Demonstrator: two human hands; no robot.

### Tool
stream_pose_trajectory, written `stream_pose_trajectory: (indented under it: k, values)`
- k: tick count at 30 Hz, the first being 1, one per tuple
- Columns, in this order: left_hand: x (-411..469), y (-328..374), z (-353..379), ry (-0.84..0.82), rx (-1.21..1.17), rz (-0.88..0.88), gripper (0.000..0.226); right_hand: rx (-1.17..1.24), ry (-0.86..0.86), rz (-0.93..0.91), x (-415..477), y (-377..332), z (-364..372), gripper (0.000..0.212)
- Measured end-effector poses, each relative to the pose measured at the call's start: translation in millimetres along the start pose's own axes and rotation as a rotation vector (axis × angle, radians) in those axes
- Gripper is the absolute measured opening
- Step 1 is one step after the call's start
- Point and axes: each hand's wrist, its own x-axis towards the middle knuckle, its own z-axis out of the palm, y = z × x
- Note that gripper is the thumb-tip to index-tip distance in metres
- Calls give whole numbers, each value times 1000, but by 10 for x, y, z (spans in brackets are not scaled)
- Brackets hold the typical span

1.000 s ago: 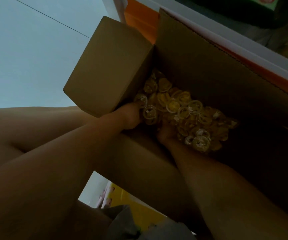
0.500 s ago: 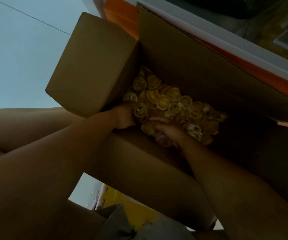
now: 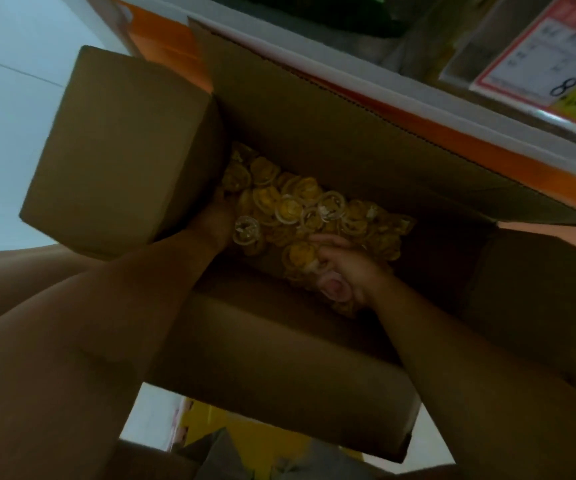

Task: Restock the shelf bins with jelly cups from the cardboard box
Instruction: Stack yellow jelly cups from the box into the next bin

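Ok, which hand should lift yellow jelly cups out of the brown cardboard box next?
Probably the right. The right hand curls round some yellow plastic jelly cups by the near wall of the brown cardboard box; the left hand sits against the folded-up side flap, fingers hidden among cups.

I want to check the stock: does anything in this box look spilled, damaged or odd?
Nothing stands out. The jelly cups lie heaped loose inside the cardboard box, none visibly outside it; the right hand grips some. Dim light hides fine damage.
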Motion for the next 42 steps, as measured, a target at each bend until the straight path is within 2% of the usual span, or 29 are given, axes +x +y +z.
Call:
stream_pose_trajectory:
  k: [3, 4, 6, 10, 14, 16, 18, 20, 22, 25, 27, 29, 31, 33, 36, 39, 42]
  values:
    - [65, 26, -1, -73, 22, -14, 46, 25, -18, -12, -85, -87, 15, 34]
    - [62, 55, -19, -69, 104, -38, 46, 25, -18, -24, -94, -100, 12, 34]
    - [29, 73, -81, -38, -13, -94, 45, 15, -11, -35, -113, -120, 29, 35]
    - [-167, 150, -209, -90, -10, -119, 38, -2, 11, -68, -188, -114, 81, 38]
    - [-316, 130, -235, -78, -189, -157, 36, -2, 14, -93, -302, -92, 68, 40]
    - [-326, 149, -260, -127, -268, -137, 34, -10, 15, -92, -355, -103, 44, 40]
    - [-354, 180, -250, -188, -420, -71, 25, -12, 14, -95, -454, -115, 39, 38]
    - [-436, 251, -293, -202, -634, -90, 14, 5, 5, -110, -562, -141, 32, 37]
    - [-582, 392, -371, -310, -872, -127, 10, -9, -11, -139, -673, -162, 24, 34]
    - [-825, 666, -521, -382, -1117, -167, 25, -29, -39, -214, -888, -222, 23, 30]
    - [-991, 820, -611, -356, -1080, -130, 32, -31, -54, -277, -1075, -269, 15, 26]
    - [-1183, 957, -729, -350, -940, -22, 39, -33, -75, -335, -1259, -310, -12, 26]
    - [-1399, 1066, -839, -357, -831, 69, 36, -99, -62, -388, -1390, -333, -39, 29]
    - [-1566, 1142, -939, -361, -776, 90, 35, -180, -35, -440, -1528, -385, -24, 30]
    - [-1735, 1194, -1073, -347, -710, 111, 48, -233, -5, -475, -1708, -474, -4, 28]
    - [-1845, 1225, -1164, -329, -688, 107, 51, -245, 29, -502, -1913, -548, -29, 23]
    - [-1887, 1232, -1221, -314, -691, 131, 66, -243, 11, -535, -2049, -564, -89, 25]
